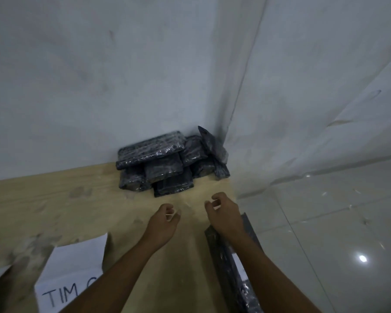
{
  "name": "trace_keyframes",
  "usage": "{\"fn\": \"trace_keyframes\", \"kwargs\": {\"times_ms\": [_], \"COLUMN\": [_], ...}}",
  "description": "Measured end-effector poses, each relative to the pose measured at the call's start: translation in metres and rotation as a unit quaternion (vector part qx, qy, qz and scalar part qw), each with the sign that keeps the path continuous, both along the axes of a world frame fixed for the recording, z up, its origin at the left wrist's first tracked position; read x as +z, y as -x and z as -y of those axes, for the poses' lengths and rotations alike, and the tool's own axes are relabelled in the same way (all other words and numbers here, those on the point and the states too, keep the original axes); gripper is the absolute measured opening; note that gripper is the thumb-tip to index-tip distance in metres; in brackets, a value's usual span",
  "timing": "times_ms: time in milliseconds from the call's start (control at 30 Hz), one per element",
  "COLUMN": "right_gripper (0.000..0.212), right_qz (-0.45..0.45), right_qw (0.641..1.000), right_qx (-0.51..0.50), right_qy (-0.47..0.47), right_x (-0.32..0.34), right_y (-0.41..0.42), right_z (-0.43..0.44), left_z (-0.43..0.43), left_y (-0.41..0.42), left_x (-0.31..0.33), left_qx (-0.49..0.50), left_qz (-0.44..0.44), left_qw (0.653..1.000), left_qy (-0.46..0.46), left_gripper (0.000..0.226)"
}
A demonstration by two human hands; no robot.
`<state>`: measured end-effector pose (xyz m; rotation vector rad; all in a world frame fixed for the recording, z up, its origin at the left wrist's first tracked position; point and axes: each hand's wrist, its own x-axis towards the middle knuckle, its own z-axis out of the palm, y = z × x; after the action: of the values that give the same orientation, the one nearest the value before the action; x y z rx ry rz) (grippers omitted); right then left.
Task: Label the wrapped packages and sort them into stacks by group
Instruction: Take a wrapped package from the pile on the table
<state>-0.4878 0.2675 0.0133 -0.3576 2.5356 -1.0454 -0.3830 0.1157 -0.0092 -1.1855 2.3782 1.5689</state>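
Note:
A pile of several dark packages point(167, 163) wrapped in clear film lies on the wooden table point(54, 204), pushed into the corner of the white walls. Some lean on each other and one stands tilted against the right wall. My left hand point(164, 224) and my right hand point(224, 213) hover side by side over the table just in front of the pile, fingers loosely curled, holding nothing. Another dark wrapped package point(221, 251) lies along the table's right edge, partly under my right forearm.
A white sheet point(75, 265) with "TIM" handwritten on it lies at the near left of the table. A second white sheet point(238, 265) shows beside the near package. Glossy tiled floor point(325, 222) lies beyond the table's right edge.

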Motion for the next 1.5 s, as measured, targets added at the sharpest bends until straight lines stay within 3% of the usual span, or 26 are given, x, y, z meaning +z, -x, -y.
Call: {"fn": "trace_keyframes", "kwargs": {"times_ms": [100, 167, 300, 433, 533, 667, 800, 1000, 1133, 1233, 1367, 1500], "right_gripper": [0.029, 0.037, 0.050, 0.059, 0.053, 0.031, 0.027, 0.026, 0.020, 0.023, 0.039, 0.044], "right_qz": [0.039, 0.115, 0.316, 0.435, 0.454, 0.450, 0.446, 0.436, 0.397, 0.371, 0.395, 0.385], "right_qw": [0.995, 0.975, 0.854, 0.754, 0.741, 0.729, 0.712, 0.713, 0.785, 0.844, 0.866, 0.889], "right_qx": [-0.059, -0.138, -0.292, -0.314, -0.330, -0.334, -0.333, -0.304, -0.177, -0.091, 0.032, 0.088], "right_qy": [0.071, 0.133, 0.292, 0.379, 0.369, 0.393, 0.429, 0.457, 0.442, 0.377, 0.303, 0.234], "right_x": [0.002, 0.007, 0.015, 0.008, 0.002, -0.001, -0.005, 0.005, 0.021, 0.031, 0.015, -0.012], "right_y": [0.024, 0.048, 0.094, 0.129, 0.145, 0.152, 0.143, 0.110, 0.066, 0.017, -0.030, -0.061], "right_z": [0.037, 0.057, 0.082, 0.093, 0.100, 0.100, 0.089, 0.062, 0.041, 0.025, -0.001, -0.020], "left_z": [0.028, 0.042, 0.057, 0.061, 0.060, 0.058, 0.055, 0.046, 0.040, 0.036, 0.026, 0.016], "left_y": [0.010, 0.015, 0.025, 0.033, 0.038, 0.041, 0.039, 0.025, 0.000, -0.029, -0.066, -0.103], "left_x": [0.003, 0.004, 0.003, 0.000, 0.002, 0.005, 0.009, 0.021, 0.022, 0.024, 0.032, 0.028], "left_qx": [0.026, 0.034, 0.048, 0.051, 0.052, 0.057, 0.057, 0.063, 0.083, 0.138, 0.206, 0.262], "left_qz": [-0.012, -0.012, -0.014, -0.010, -0.013, -0.015, -0.024, -0.050, -0.065, -0.058, -0.088, -0.091], "left_qw": [1.000, 0.999, 0.999, 0.999, 0.998, 0.998, 0.998, 0.996, 0.992, 0.975, 0.925, 0.908], "left_qy": [0.001, -0.001, -0.006, -0.008, -0.025, -0.025, -0.024, -0.030, -0.072, -0.166, -0.306, -0.314], "left_gripper": [0.020, 0.025, 0.033, 0.033, 0.032, 0.028, 0.018, 0.021, 0.018, 0.027, 0.049, 0.045]}}
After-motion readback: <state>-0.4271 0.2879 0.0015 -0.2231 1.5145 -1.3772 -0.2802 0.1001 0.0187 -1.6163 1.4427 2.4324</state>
